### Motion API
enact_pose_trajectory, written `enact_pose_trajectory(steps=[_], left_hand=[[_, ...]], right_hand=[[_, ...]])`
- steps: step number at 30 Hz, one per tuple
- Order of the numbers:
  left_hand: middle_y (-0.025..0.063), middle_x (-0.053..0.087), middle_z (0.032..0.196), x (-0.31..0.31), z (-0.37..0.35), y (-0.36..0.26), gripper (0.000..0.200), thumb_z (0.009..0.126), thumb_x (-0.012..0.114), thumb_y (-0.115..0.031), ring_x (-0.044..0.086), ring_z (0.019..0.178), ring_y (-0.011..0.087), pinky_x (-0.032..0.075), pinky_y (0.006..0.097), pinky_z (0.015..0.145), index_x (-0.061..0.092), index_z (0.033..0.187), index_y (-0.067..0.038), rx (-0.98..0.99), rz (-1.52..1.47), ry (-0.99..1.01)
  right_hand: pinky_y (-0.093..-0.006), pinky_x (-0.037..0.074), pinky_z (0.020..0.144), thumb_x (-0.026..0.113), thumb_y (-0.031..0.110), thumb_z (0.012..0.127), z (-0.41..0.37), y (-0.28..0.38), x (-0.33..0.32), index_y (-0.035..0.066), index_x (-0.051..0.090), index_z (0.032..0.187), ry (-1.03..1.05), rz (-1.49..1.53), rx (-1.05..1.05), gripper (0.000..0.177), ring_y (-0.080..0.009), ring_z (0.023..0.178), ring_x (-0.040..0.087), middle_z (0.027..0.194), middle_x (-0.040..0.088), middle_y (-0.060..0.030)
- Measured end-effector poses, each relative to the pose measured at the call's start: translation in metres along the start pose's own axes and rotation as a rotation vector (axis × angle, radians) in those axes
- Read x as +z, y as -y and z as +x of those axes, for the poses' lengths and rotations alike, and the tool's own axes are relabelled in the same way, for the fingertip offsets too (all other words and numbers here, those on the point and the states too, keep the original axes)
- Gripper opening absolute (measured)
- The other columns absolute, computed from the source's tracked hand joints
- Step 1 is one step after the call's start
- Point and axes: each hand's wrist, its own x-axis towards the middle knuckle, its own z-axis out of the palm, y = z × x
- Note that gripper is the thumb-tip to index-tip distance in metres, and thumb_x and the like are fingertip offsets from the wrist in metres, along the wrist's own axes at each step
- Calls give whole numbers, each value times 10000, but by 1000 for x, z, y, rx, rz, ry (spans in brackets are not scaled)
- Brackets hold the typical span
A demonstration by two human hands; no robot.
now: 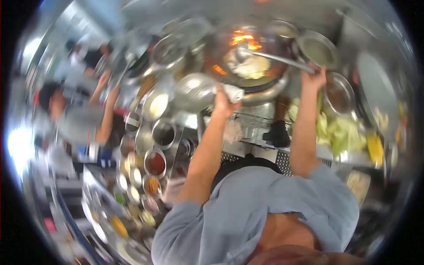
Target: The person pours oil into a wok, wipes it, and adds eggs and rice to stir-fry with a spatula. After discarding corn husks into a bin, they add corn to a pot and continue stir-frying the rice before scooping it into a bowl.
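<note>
My right hand is closed around the end of a long-handled ladle. The ladle's bowl rests in pale food inside a dark wok. Orange flames show at the far side of the wok. My left hand is wrapped around a folded white cloth at the wok's near left edge. Whether the cloth covers a wok handle or only the rim is hidden. Close to the left hand is a round metal pan or lid, blurred.
Bowls of sauces and ingredients crowd the left counter, among them a red sauce bowl and a dark liquid bowl. Cut cabbage lies on the right, near a steel bowl. A co-worker stands at far left.
</note>
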Motion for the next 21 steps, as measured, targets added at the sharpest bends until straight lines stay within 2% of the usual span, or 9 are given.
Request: enact_pose_trajectory(steps=[1,3,5,6,7,10,13,18,21], left_hand=[[43,588,1004,9,6,-4,603,897,285,-692,577,858,214,450,418,683,477,1132,-171,13,90,-46],[26,572,1028,21,8,-10,548,907,316,-665,555,879,203,427,405,673,473,1127,-189,-1,243,-99],[11,553,1067,19,14,-24,499,910,368,-639,533,917,197,413,381,666,469,1128,-202,-26,270,-96],[21,554,1081,23,8,-37,457,915,425,-585,536,933,204,423,364,665,467,1137,-188,-64,236,-68],[42,565,1038,20,20,-45,404,907,485,-509,560,865,217,428,351,589,473,1123,-168,-60,242,-65],[76,576,997,-17,89,-52,307,890,544,-336,594,789,234,452,347,514,478,1114,-135,-92,267,-55],[98,587,1004,-23,78,-59,274,881,521,-231,600,840,239,476,373,556,493,1117,-95,-15,308,-78],[114,609,994,0,-46,-72,283,880,497,-196,631,816,252,491,379,569,504,1126,-57,16,322,-70],[105,597,972,-12,9,-64,252,873,512,-175,632,825,241,486,359,563,495,1100,-67,75,226,-21]], right_hand=[[-531,338,1025,440,261,957,12,-2,38,8,505,1123,100,12,-62,309,-302,1106,473,1076,535,-171],[-469,426,850,493,199,921,53,30,72,41,526,1109,535,66,-78,247,-245,830,558,863,564,-100],[-383,401,634,536,179,896,36,43,123,78,547,955,758,-105,-160,118,-187,585,446,669,457,-36],[-336,338,517,554,182,890,-15,31,171,108,555,812,461,-331,-312,108,-155,455,320,551,345,7],[-330,371,512,566,155,871,-22,0,169,101,571,794,550,-546,-492,94,-157,466,380,568,407,0],[-270,443,483,606,95,821,-35,-120,122,60,619,819,610,-956,-341,37,-147,522,521,662,556,-24],[-271,417,520,599,65,783,-114,-160,138,52,640,783,664,-964,-98,44,-101,619,540,690,582,4],[-292,413,508,597,69,761,-101,-210,175,39,622,718,497,-907,-274,58,-112,548,515,627,562,0],[-316,418,507,630,148,732,-93,-211,186,14,567,677,468,-1205,-309,157,-142,529,510,556,528,-45]])
